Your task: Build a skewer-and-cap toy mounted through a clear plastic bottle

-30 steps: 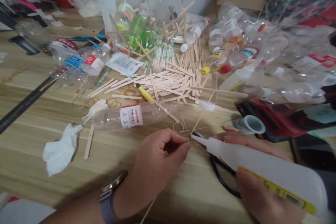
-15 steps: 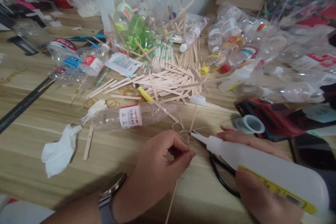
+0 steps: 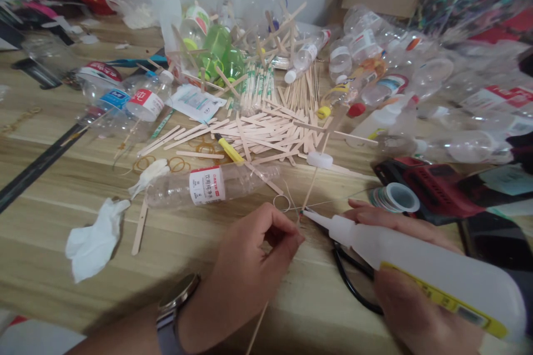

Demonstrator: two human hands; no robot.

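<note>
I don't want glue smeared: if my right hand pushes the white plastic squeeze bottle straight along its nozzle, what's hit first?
Probably the thin wooden skewer pinched in your left hand, just past the squeeze bottle; depth unclear.

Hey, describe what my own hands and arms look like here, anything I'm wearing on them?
Both are bare: no gloves or rings show. The left hand wears a wristwatch with a metallic case and greyish strap on an unsleeved forearm. The right hand is partly hidden by a white squeeze bottle; its wrist is out of view.
</note>
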